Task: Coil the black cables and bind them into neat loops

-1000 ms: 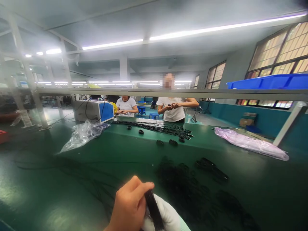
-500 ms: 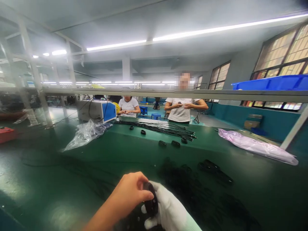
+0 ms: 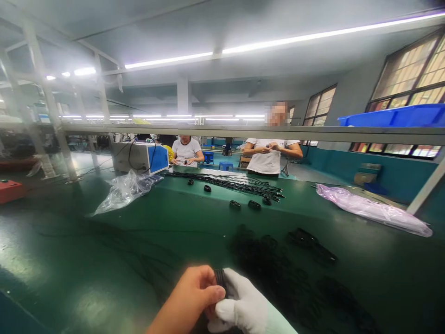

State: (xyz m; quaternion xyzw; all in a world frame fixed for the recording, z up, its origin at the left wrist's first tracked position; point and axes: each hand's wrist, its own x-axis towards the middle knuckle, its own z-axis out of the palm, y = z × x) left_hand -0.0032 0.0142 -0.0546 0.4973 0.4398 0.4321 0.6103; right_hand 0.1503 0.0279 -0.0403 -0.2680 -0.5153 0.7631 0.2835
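Low in the head view, a coiled black cable (image 3: 219, 277) is pinched between my two hands. My bare left hand (image 3: 196, 292) grips it from the left, its thumb pressed over the near side. From the right, my right hand (image 3: 245, 297), in a white glove, closes round the same coil with its thumb bent inward. Most of the coil is hidden by the fingers. Just right of my hands lies a blurred dark heap of black cables (image 3: 267, 264). Beyond it are more black coils (image 3: 311, 243).
Across the green table (image 3: 181, 208) lie long straight black cables (image 3: 236, 185) and several small coils (image 3: 254, 204). A clear plastic bag (image 3: 127, 192) is left, a pinkish bag (image 3: 371, 208) right. A blue-and-grey machine (image 3: 139, 157) stands behind. Two people (image 3: 266, 155) work opposite, below a shelf rail (image 3: 222, 131).
My hands have dropped slightly and moved right. The coil has turned, and my gloved fingers now wrap further round it. The standing person opposite has shifted right.
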